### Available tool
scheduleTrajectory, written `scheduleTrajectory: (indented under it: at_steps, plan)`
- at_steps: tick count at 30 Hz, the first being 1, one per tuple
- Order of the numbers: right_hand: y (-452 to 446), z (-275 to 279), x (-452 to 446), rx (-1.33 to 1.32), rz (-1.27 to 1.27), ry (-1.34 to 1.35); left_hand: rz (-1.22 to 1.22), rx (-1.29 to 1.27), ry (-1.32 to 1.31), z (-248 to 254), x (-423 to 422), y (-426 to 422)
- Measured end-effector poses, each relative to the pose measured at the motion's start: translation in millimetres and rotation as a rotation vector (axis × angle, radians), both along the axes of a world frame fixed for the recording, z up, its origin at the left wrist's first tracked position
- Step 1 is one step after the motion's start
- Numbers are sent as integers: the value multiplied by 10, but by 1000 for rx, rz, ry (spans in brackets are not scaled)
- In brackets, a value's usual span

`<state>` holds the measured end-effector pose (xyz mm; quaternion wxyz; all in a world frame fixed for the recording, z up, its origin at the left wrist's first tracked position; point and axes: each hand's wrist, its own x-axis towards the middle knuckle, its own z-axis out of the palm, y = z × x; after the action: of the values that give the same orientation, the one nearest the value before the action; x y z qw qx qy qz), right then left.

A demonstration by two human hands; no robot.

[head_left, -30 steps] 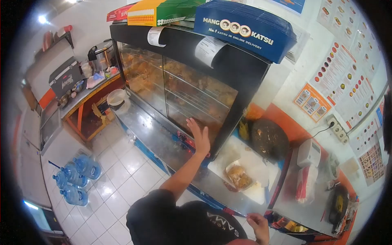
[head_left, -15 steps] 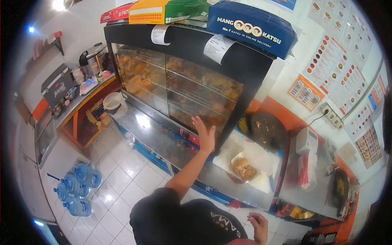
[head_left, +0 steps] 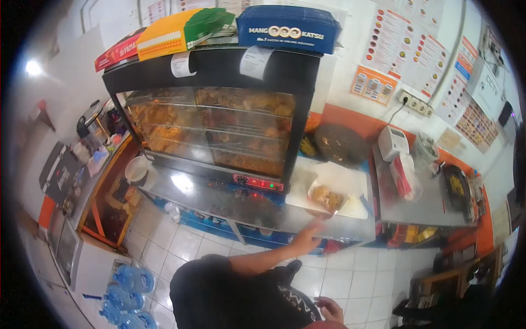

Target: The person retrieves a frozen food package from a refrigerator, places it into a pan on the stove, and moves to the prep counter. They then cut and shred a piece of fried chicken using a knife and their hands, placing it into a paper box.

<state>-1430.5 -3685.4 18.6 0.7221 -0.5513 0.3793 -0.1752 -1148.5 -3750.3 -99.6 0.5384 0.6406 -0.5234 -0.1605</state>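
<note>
My left hand (head_left: 308, 238) is in front of the counter's edge, below a white cutting board (head_left: 357, 207). Its fingers look stretched toward the board, slightly blurred, and I see nothing in them. On the board lies an opened paper food box (head_left: 335, 205) with browned food (head_left: 324, 196) inside, its pale lid raised behind. Low in the view, my right hand (head_left: 330, 311) hangs near my body over the floor, fingers loosely bent and apart, holding nothing visible. Left of the board stands a glass display warmer (head_left: 205, 118) with fried food on its shelves.
Folded boxes (head_left: 287, 30) are stacked on top of the warmer. A dark round board (head_left: 342, 143) sits behind the cutting board. To the right are a white device (head_left: 393, 143) and a plastic-wrapped pack (head_left: 404, 175). Blue water bottles (head_left: 134, 278) stand on the floor at left.
My left hand has come away from the front of the warmer glass, moving down and right toward the food box. The view has turned to the right. My right hand stays low by my body.
</note>
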Motion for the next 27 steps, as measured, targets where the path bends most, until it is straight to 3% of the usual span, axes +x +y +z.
scheduleTrajectory:
  at_steps: [2,5,11,14,18,24,25,27]
  plan:
    - [326,371,131,47,-31,-152,-236,62,14,43,-267,112]
    - [552,516,188,-86,-3,-511,-403,33,21,208,-363,226]
    - [662,662,226,-310,80,-1100,-400,103,11,293,-156,360]
    - [590,668,286,-331,140,-1213,-371,223,29,281,19,508]
    - [375,684,453,-322,327,-1280,-229,135,-48,43,251,825]
    - [-91,891,818,-290,848,-1314,-9,247,33,-242,550,1281]
    - [-169,924,910,-284,821,-1297,-34,261,49,-335,604,1332]
    - [-313,962,1013,-237,1165,-1349,52,213,-120,-391,699,1361]
